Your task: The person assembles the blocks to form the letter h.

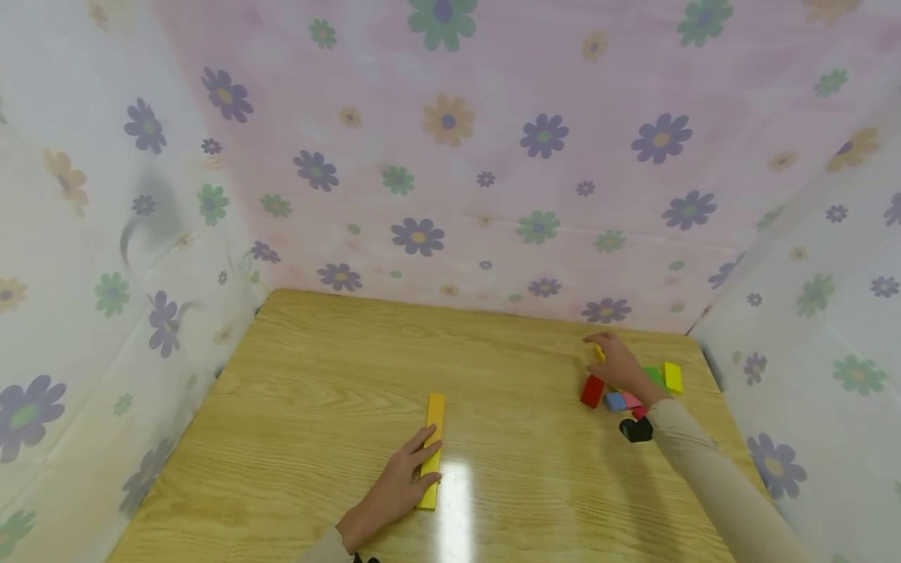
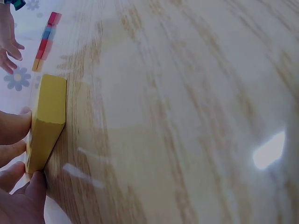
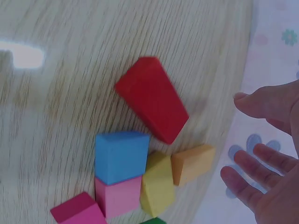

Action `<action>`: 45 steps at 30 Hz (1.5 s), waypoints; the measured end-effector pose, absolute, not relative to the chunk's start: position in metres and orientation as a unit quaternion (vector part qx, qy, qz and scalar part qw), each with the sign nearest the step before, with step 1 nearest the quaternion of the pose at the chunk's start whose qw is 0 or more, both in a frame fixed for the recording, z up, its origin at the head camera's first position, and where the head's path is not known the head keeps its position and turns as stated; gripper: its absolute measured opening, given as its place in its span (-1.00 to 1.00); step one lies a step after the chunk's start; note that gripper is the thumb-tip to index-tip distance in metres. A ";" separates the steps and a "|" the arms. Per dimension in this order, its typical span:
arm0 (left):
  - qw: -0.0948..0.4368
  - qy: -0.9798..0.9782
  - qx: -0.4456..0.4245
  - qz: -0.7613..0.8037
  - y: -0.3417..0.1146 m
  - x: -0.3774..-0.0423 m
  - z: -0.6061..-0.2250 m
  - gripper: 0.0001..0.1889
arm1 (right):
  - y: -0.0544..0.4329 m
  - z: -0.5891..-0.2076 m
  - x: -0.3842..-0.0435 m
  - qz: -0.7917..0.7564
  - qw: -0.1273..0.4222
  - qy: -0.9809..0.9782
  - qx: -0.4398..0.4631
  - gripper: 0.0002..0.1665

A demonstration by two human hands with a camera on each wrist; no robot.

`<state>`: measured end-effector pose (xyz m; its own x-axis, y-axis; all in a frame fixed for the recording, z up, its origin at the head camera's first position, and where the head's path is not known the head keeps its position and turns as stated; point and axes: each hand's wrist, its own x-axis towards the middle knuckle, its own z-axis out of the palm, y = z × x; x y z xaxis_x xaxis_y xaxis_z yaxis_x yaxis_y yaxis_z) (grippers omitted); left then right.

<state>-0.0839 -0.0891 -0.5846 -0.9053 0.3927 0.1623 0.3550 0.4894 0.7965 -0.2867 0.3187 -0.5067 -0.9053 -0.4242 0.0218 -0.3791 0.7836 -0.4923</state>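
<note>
A narrow strip of yellow and orange blocks (image 1: 431,494) lies lengthwise on the wooden table near the front. My left hand (image 1: 399,482) rests on the strip, its fingers reaching across the top. From the left wrist, a yellow block (image 2: 51,99) shows close up, with fingertips touching it. At the far right, my right hand (image 1: 619,366) hovers over a loose group of blocks, thumb and fingers apart and holding nothing. In the right wrist view a red block (image 3: 152,100) is near it, as are an orange block (image 3: 192,164), a yellow block (image 3: 158,184) and a blue block (image 3: 122,157).
Pink (image 3: 119,197) and magenta (image 3: 79,211) blocks sit beside the blue one. Green (image 1: 653,375) and yellow (image 1: 673,378) blocks lie to the right of my right hand. A dark object (image 1: 637,430) shows by the right wrist. Flowered cloth (image 1: 486,195) walls in the wooden table (image 1: 317,352).
</note>
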 end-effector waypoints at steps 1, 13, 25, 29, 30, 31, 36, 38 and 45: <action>0.020 0.862 0.216 0.458 -0.089 -0.084 -0.584 -0.45 | 0.321 -0.506 -0.288 -0.249 0.045 0.945 -0.207 -0.41; 0.024 0.860 0.216 0.462 -0.089 -0.083 -0.582 -0.45 | 0.335 -0.504 -0.303 -0.206 0.084 0.956 -0.192 -0.43; 0.026 0.860 0.226 0.457 -0.089 -0.084 -0.581 -0.47 | 0.349 -0.529 -0.310 -0.203 0.083 0.961 -0.169 -0.33; 0.022 0.859 0.227 0.458 -0.090 -0.083 -0.582 -0.47 | 0.346 -0.537 -0.315 -0.205 0.084 0.961 -0.168 -0.37; 0.022 0.859 0.227 0.459 -0.091 -0.083 -0.582 -0.46 | 0.345 -0.538 -0.316 -0.204 0.082 0.961 -0.166 -0.37; 0.023 0.857 0.227 0.462 -0.091 -0.083 -0.581 -0.46 | 0.346 -0.539 -0.316 -0.203 0.081 0.962 -0.164 -0.38; 0.032 0.856 0.220 0.467 -0.090 -0.082 -0.582 -0.46 | 0.348 -0.538 -0.313 -0.221 0.079 0.962 -0.141 -0.44; 0.035 0.856 0.217 0.467 -0.090 -0.082 -0.582 -0.46 | 0.348 -0.536 -0.310 -0.230 0.081 0.961 -0.130 -0.48; 0.025 0.856 0.224 0.465 -0.091 -0.081 -0.581 -0.45 | 0.346 -0.530 -0.301 -0.251 0.061 0.959 -0.119 -0.44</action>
<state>-0.0809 -0.0909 -0.5809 -0.8986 0.4063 0.1656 0.3602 0.4677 0.8072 -0.3014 0.3455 -0.5301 -0.9642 -0.2589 -0.0580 -0.1973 0.8457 -0.4959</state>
